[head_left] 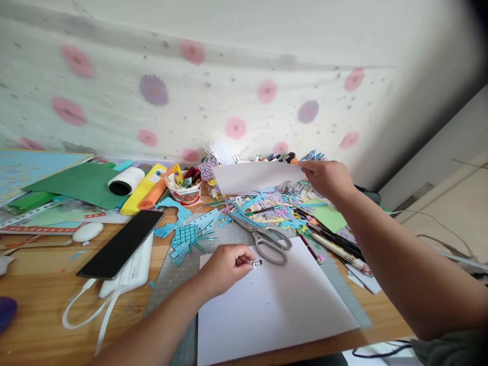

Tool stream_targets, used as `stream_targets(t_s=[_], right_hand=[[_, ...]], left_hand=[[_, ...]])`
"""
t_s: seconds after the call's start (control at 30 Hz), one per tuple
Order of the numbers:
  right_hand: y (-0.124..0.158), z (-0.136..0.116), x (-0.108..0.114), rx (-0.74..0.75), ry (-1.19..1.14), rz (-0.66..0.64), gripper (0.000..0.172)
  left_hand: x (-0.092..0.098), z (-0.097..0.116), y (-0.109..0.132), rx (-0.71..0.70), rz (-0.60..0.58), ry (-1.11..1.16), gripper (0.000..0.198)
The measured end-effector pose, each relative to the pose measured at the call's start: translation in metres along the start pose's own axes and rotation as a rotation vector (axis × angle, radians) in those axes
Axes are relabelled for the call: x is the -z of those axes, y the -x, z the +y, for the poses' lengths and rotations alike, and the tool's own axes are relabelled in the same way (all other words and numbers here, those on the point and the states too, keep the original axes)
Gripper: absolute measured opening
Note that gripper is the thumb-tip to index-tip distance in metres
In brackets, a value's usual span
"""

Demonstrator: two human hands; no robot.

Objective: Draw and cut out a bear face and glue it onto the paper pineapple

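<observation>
Head view, with the scissors [257, 235] as landmark: blades towards the clutter, handle loops over the far edge of a white sheet [282, 305], presumably for easy reach. Just on the near side of the handle loops, a tiny black-and-white cut-out [256, 264], apparently with an animal face, in the left hand [224, 267]: thumb and forefinger in a close pinch at one edge, other fingers curled in, probably to leave most of the face uncovered. Beyond the scissors and raised off the tabletop, a loose white paper [259, 177] in the right hand [328, 178]: fingers closed on one end only, the rest unsupported, perhaps to hold it clear of the things below. Beneath the scissors and white sheet, a grey cutting mat [345, 287], likely as protection for the wood. Past the blades, a heap of coloured paper scraps [263, 206], seemingly on the far side for working room. Left of the scissors, a tub [185, 194] of small tools.

Hard to make out: fine detail on the cut-out, too small; its pinched edge, under fingertips; exact placing of the right thumb; whatever lies directly behind the loose white paper; both forearms, cut off by the frame.
</observation>
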State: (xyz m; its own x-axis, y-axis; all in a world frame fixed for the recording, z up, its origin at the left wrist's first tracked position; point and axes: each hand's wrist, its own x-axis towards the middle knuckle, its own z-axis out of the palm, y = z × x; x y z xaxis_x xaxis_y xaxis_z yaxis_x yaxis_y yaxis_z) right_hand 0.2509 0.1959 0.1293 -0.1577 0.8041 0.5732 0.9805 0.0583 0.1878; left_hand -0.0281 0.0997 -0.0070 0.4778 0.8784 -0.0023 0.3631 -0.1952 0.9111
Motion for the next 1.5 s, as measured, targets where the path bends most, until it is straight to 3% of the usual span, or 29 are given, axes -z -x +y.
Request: stream_targets(t_s=[0.2, 0.4, 0.63, 0.77, 0.9, 1.0, 1.1, 1.17, 1.37, 1.5], right_hand=[[0.016, -0.004, 0.001, 0.081, -0.02, 0.031, 0.034], [0.064, -0.025, -0.031, 0.233, -0.193, -0.192, 0.041], [0.105, -0.062, -0.063, 0.202, -0.293, -0.316, 0.036], [0.115, -0.058, -0.062, 0.156, -0.353, -0.325, 0.037], [0.131, -0.05, -0.05, 0.2, -0.474, -0.337, 0.039], [0.135, -0.059, -0.042, 0.264, -0.615, -0.339, 0.032], [0.125, -0.088, -0.038, 0.361, -0.884, -0.401, 0.031], [0.113, -0.117, -0.035, 0.493, -0.927, -0.418, 0.033], [0.073, -0.204, -0.041, 0.754, -0.635, -0.425, 0.033], [0.064, -0.239, -0.044, 0.76, -0.509, -0.447, 0.034]], left_hand=[[0.002, 0.0, -0.001, -0.016, 0.001, -0.033, 0.013], [0.002, 0.0, -0.003, -0.012, 0.01, -0.044, 0.016], [0.004, -0.005, -0.006, -0.011, 0.008, -0.108, 0.021], [0.007, -0.005, -0.01, -0.022, -0.018, -0.128, 0.027], [-0.005, 0.005, -0.002, -0.013, -0.048, -0.11, 0.024], [-0.02, 0.018, 0.011, -0.025, -0.183, -0.066, 0.017], [-0.029, 0.027, 0.018, -0.058, -0.389, -0.01, 0.016], [-0.03, 0.029, 0.022, -0.079, -0.487, 0.019, 0.014], [-0.018, 0.022, 0.025, -0.146, -0.64, 0.045, 0.019], [-0.009, 0.019, 0.023, -0.183, -0.685, 0.052, 0.024]])
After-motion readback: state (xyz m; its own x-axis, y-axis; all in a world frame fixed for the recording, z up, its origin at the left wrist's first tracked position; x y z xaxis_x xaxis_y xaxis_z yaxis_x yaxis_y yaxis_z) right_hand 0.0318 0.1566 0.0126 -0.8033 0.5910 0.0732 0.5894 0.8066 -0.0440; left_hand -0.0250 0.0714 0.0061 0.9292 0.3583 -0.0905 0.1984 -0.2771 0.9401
